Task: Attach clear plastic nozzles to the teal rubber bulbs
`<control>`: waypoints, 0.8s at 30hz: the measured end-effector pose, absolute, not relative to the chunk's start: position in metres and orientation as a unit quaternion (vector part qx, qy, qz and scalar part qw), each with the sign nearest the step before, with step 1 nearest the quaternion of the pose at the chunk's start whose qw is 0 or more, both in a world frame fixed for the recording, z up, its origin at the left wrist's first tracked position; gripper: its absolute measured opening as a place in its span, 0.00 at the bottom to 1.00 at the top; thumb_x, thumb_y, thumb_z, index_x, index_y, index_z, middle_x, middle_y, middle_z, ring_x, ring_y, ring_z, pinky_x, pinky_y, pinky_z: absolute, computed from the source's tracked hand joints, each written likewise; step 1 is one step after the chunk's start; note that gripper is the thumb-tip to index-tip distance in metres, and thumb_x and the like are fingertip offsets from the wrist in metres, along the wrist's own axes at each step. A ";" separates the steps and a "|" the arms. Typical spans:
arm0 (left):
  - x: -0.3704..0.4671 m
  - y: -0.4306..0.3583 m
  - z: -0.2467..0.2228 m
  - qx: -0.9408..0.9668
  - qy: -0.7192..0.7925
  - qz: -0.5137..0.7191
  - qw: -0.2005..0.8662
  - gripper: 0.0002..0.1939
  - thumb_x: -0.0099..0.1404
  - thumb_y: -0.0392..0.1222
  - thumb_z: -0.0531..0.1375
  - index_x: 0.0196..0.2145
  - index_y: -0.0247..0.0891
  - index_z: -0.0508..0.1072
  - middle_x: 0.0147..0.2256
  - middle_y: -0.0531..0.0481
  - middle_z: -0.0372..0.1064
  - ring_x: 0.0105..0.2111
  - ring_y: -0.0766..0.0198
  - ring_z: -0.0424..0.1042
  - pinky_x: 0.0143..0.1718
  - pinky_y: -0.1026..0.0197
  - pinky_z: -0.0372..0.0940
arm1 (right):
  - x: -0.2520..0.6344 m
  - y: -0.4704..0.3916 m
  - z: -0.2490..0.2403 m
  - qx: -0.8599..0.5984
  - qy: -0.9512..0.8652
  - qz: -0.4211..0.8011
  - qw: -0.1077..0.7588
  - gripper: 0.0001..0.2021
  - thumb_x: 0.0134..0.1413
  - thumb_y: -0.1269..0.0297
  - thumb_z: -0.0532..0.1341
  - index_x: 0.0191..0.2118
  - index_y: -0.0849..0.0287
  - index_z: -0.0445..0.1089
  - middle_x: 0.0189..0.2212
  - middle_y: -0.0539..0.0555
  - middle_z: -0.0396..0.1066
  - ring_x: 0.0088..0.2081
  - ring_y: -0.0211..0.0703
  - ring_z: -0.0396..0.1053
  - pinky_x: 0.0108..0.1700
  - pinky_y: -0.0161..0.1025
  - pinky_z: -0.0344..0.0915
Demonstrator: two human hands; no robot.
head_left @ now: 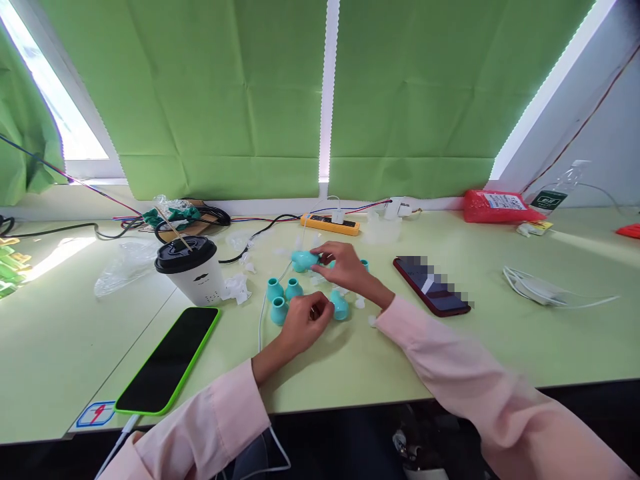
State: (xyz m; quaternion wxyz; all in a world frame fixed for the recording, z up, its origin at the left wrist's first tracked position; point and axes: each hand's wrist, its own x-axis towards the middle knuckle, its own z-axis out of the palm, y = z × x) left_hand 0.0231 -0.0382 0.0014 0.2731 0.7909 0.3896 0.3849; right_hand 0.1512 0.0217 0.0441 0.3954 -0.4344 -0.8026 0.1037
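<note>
The right hand (345,265) pinches a teal piece (301,261) over the table (380,367), seemingly mid-handling; shifting it calls for steady fingertips. The left hand (301,321) curls beside another piece (341,306) (its grip cannot be told).

Pale green table (390,373), on it I log lidded paper cup (197,277), green-edged phone (170,360), dark red phone (433,287), orange power strip (330,225), red packet (500,207), small turquoise vases (279,310).
</note>
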 end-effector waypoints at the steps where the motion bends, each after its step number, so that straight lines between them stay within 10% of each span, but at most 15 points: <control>1: 0.022 -0.039 0.004 0.752 0.384 0.412 0.341 0.13 0.57 0.43 0.48 0.20 0.35 0.61 0.17 0.53 0.61 0.17 0.71 0.58 0.20 0.67 0.53 | 0.159 0.013 0.050 -0.419 -0.788 0.126 0.434 0.15 0.40 0.65 0.60 0.37 0.62 0.68 0.32 0.55 0.69 0.29 0.38 0.66 0.34 0.37 0.65; 7: 0.019 -0.044 0.011 0.549 0.300 0.565 0.538 0.16 0.53 0.52 0.50 0.18 0.36 0.58 0.12 0.55 0.58 0.13 0.72 0.54 0.15 0.67 0.49 | 0.215 -0.024 0.065 -0.367 -0.779 0.313 0.400 0.17 0.34 0.62 0.64 0.35 0.62 0.68 0.29 0.53 0.68 0.28 0.38 0.66 0.34 0.40 0.68; 14: 0.025 -0.042 0.009 0.359 0.387 0.436 0.729 0.25 0.54 0.58 0.46 0.11 0.36 0.52 0.08 0.56 0.49 0.09 0.75 0.47 0.12 0.68 0.41 | 0.233 -0.021 0.049 -0.345 -0.816 0.340 0.315 0.17 0.34 0.63 0.64 0.36 0.62 0.67 0.32 0.54 0.66 0.28 0.36 0.64 0.33 0.38 0.66; 24: 0.031 -0.044 -0.001 0.520 0.434 0.444 0.587 0.25 0.56 0.54 0.47 0.09 0.36 0.52 0.08 0.56 0.48 0.11 0.74 0.49 0.13 0.67 0.43 | 0.212 -0.034 0.036 -0.333 -0.855 0.161 0.364 0.18 0.37 0.63 0.62 0.39 0.57 0.63 0.36 0.55 0.62 0.39 0.44 0.62 0.39 0.40 0.61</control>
